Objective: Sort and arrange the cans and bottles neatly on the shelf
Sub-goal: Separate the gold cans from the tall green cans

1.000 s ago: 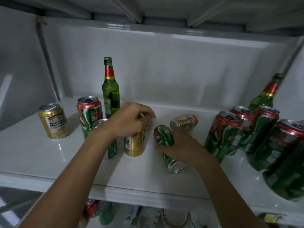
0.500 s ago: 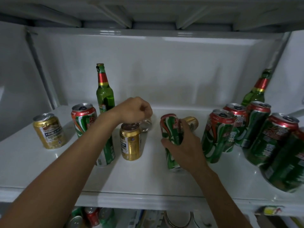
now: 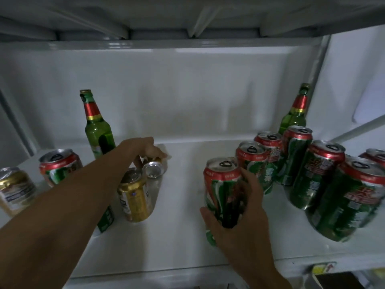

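While our right hand wraps around an upright red-and-green aluminium can on the white shelf, beside the group of matching cans, our left hand closes its fingers over a small gold can lying on its side behind an upright gold can.

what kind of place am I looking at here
Probably the inside of a fridge or a white storage cabinet: a glossy white shelf, moulded white back wall, and beer cans and green bottles on it.

Green can mostly behind forearm, rightmost can cut off
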Demonstrator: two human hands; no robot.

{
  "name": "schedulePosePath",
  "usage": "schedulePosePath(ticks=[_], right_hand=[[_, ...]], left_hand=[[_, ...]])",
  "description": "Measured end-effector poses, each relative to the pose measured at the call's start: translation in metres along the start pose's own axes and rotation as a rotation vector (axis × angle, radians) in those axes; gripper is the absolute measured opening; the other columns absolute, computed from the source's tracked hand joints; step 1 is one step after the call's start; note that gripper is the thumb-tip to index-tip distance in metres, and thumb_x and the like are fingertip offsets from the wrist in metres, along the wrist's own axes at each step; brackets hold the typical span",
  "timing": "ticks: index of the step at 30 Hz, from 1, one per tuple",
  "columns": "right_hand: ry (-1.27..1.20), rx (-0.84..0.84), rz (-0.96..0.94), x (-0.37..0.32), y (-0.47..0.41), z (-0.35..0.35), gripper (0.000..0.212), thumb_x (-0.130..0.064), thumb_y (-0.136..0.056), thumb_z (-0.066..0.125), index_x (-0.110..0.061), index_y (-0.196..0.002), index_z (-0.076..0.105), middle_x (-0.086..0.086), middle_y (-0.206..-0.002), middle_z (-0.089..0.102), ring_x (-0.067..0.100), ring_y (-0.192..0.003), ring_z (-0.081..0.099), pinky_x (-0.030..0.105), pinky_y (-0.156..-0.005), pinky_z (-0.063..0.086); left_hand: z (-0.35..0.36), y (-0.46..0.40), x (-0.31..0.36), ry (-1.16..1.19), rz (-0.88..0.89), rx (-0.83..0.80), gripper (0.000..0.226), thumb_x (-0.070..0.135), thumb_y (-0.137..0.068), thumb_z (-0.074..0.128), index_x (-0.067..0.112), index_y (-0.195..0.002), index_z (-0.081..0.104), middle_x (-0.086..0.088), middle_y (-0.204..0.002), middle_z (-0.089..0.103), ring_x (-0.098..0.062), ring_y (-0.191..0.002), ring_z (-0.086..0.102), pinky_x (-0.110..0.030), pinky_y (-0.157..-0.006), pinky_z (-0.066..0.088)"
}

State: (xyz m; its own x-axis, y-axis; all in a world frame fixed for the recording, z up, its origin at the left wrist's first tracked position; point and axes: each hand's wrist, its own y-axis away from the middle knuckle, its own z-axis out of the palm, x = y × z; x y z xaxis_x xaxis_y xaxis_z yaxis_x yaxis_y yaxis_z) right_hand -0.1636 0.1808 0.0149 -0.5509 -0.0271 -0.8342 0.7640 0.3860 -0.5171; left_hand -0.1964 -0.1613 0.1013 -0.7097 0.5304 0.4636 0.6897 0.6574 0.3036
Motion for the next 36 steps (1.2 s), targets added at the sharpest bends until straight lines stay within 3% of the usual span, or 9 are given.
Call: schedulePosePath(ticks=[7,13,16,20,23,26,30,33,36], right_hand=[[0.05,0.158,0.045,-0.002,0.013,-0.026,0.125,-0.014,-0.053,0.099,-0.081,-0.123,0.019,-0.056,-0.12,0.045,-0.024,-0.11,0.053,-0.003,-0.086,0.043],[0.123,0.324,0.059,-0.004,0.016,-0.043,0.13,-0.013,-0.044,0.1,-0.079,-0.124,0.021,-0.021,-0.138,0.05,0.015,-0.119,0.059,0.036,-0.1,0.055],[0.135,0.397,0.052,-0.002,0.017,-0.043,0.126,-0.019,-0.037,0.1,-0.072,-0.126,0.027,-0.025,-0.135,0.047,0.014,-0.125,0.053,0.032,-0.103,0.05],[0.292,0.395,-0.221,-0.004,0.022,-0.022,0.081,-0.021,-0.058,0.099,-0.018,-0.125,0.052,0.0,-0.123,0.059,0.017,-0.108,0.059,0.008,-0.096,0.045],[0.273,0.299,-0.443,-0.026,0.023,-0.009,0.039,-0.016,-0.07,0.088,-0.034,-0.099,0.069,-0.006,-0.097,0.07,0.008,-0.091,0.063,0.023,-0.083,0.056],[0.426,0.106,-0.576,-0.044,0.003,0.026,0.013,-0.012,-0.087,0.065,-0.011,-0.1,0.067,0.005,-0.105,0.062,0.017,-0.102,0.056,0.023,-0.096,0.044],[0.788,-0.301,0.032,-0.026,-0.057,0.072,0.061,-0.033,-0.1,0.051,-0.011,-0.153,0.032,0.014,-0.162,0.024,0.034,-0.15,0.021,0.049,-0.12,0.031],[0.981,-0.437,0.281,-0.007,-0.091,0.086,0.078,-0.04,-0.103,0.042,-0.005,-0.162,0.005,0.021,-0.169,-0.004,0.043,-0.156,-0.004,0.049,-0.127,0.009],[1.17,-0.445,0.33,0.002,-0.106,0.095,0.08,-0.042,-0.101,0.041,0.001,-0.16,0.009,0.028,-0.168,-0.002,0.049,-0.154,-0.004,0.056,-0.125,0.001]], left_hand=[[0.001,-0.008,-0.005,0.039,-0.045,-0.022,0.071,0.035,-0.084,0.085,0.0,-0.134,0.05,-0.024,-0.123,0.058,-0.044,-0.098,0.069,-0.059,-0.077,0.062],[-0.002,0.01,-0.005,0.125,0.008,0.029,0.069,0.02,-0.082,0.085,0.01,-0.139,0.047,-0.024,-0.128,0.053,-0.048,-0.101,0.065,-0.06,-0.077,0.061],[-0.008,0.025,-0.002,0.127,0.056,0.025,0.071,0.015,-0.082,0.083,0.02,-0.138,0.04,-0.023,-0.129,0.05,-0.045,-0.099,0.063,-0.054,-0.067,0.062],[-0.018,0.049,-0.006,0.095,0.115,0.033,0.076,0.015,-0.078,0.086,0.02,-0.132,0.033,-0.016,-0.119,0.052,-0.039,-0.095,0.066,-0.048,-0.064,0.063],[-0.021,0.065,-0.015,0.076,0.179,0.079,0.085,0.017,-0.075,0.087,0.023,-0.137,0.03,-0.012,-0.115,0.054,-0.035,-0.095,0.067,-0.044,-0.064,0.064],[-0.021,0.076,-0.025,0.036,0.223,0.113,0.104,0.02,-0.071,0.089,0.027,-0.152,0.024,-0.01,-0.124,0.056,-0.032,-0.1,0.066,-0.044,-0.073,0.064],[-0.018,0.082,-0.034,-0.043,0.237,0.177,0.062,0.023,-0.066,0.09,0.011,-0.121,0.062,-0.01,-0.114,0.07,-0.024,-0.089,0.071,-0.044,-0.076,0.065],[-0.018,0.083,-0.039,-0.054,0.234,0.17,0.06,0.022,-0.072,0.088,0.013,-0.121,0.055,-0.007,-0.111,0.064,-0.02,-0.088,0.066,-0.031,-0.06,0.058],[-0.019,0.08,-0.045,-0.069,0.22,0.165,0.067,0.021,-0.077,0.086,0.014,-0.131,0.047,-0.009,-0.12,0.058,-0.021,-0.093,0.063,-0.024,-0.054,0.049]])
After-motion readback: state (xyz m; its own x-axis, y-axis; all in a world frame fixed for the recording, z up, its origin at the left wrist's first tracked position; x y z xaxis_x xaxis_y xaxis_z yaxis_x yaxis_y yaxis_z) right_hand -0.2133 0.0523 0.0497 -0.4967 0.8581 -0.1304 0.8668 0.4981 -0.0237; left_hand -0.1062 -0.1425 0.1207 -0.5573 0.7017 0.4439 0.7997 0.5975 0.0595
